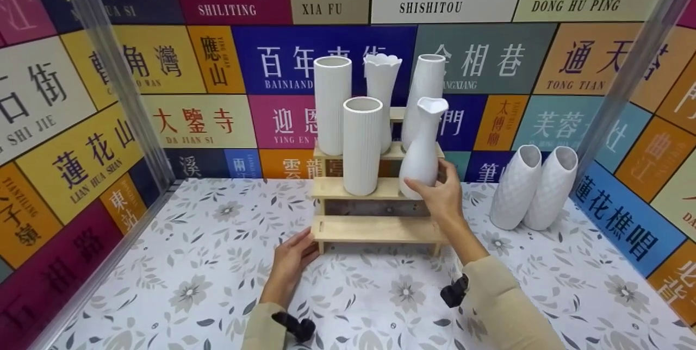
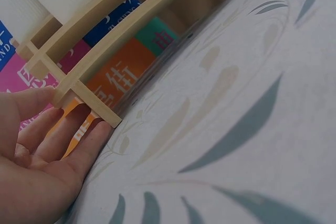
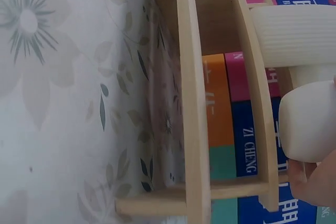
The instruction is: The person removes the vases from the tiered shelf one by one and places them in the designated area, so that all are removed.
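Note:
A white vase [image 1: 420, 149] with a slim neck and wavy lip is in my right hand [image 1: 445, 192], thumb on its near side and fingers round the right. Its rounded base [image 3: 307, 121] is right at the middle step of a three-step wooden stand [image 1: 380, 229]. My left hand [image 1: 293, 257] holds the stand's front left corner; in the left wrist view, thumb and fingers [image 2: 94, 142] are about the step end and leg. Left of the held vase, a ribbed cylindrical vase [image 1: 362, 149] stands on the same step.
On the top step stand a tall cylindrical vase [image 1: 333, 108], a scallop-rimmed vase [image 1: 383, 89] and a tapered vase [image 1: 429, 78]. Two diamond-textured vases [image 1: 516, 189] stand on the right of the floral tabletop [image 1: 217, 263]. Coloured sign panels [image 1: 331, 40] cover the walls behind.

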Demonstrator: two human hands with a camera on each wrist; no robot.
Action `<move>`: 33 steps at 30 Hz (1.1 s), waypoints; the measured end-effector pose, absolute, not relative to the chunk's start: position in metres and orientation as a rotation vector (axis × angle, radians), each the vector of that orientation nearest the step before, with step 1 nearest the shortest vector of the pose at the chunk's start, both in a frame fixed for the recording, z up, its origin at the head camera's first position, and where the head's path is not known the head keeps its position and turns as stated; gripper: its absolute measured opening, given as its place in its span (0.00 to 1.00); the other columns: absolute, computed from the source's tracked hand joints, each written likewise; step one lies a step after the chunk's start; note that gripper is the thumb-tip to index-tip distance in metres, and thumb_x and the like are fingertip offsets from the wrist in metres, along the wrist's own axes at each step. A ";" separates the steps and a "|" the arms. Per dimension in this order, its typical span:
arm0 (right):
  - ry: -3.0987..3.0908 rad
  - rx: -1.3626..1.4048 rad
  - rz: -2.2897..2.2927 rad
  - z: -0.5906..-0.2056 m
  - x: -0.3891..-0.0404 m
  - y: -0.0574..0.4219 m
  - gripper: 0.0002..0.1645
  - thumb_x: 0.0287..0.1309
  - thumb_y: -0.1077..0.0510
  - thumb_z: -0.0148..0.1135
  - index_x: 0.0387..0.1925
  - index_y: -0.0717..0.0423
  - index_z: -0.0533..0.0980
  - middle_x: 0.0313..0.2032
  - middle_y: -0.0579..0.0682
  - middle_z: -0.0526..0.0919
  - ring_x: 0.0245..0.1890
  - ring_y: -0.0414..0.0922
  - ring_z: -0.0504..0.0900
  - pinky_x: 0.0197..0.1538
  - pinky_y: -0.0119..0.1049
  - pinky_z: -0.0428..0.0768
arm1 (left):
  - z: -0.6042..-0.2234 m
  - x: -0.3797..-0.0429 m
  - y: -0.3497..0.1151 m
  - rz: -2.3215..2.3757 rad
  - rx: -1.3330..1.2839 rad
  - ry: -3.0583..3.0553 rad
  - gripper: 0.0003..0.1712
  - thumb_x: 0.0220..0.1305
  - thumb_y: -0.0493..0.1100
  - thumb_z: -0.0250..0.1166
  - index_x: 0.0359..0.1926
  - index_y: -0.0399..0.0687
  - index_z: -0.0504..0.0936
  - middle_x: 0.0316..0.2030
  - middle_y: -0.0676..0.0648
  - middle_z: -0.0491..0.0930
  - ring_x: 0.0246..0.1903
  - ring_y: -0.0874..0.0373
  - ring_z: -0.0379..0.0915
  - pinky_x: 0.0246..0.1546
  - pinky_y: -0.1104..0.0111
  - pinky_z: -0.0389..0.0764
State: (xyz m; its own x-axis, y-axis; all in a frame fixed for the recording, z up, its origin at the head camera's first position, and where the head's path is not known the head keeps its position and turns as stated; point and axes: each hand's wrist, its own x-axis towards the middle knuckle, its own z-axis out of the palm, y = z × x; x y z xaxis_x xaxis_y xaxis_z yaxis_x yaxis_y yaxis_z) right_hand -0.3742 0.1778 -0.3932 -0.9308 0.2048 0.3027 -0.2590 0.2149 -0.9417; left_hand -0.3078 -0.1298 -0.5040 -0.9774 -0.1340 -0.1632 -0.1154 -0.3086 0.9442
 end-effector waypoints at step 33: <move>-2.210 -0.344 1.606 -0.447 -0.364 0.288 0.58 0.52 0.44 0.76 0.76 0.51 0.53 0.75 0.57 0.61 0.73 0.56 0.63 0.74 0.55 0.69 | -0.504 -0.305 -0.130 -2.480 0.343 -1.864 0.28 0.73 0.44 0.61 0.69 0.38 0.71 0.62 0.33 0.77 0.54 0.51 0.81 0.60 0.61 0.83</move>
State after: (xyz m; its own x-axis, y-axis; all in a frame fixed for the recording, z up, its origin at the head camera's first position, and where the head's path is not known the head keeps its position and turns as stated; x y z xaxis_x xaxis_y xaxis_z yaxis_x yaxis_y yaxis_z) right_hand -0.3643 0.2879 -0.4468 -0.8956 0.4137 0.1635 -0.0278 0.3147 -0.9488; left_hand -0.3049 -0.1296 -0.5037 -0.9756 -0.1475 -0.1627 -0.1153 -0.2864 0.9511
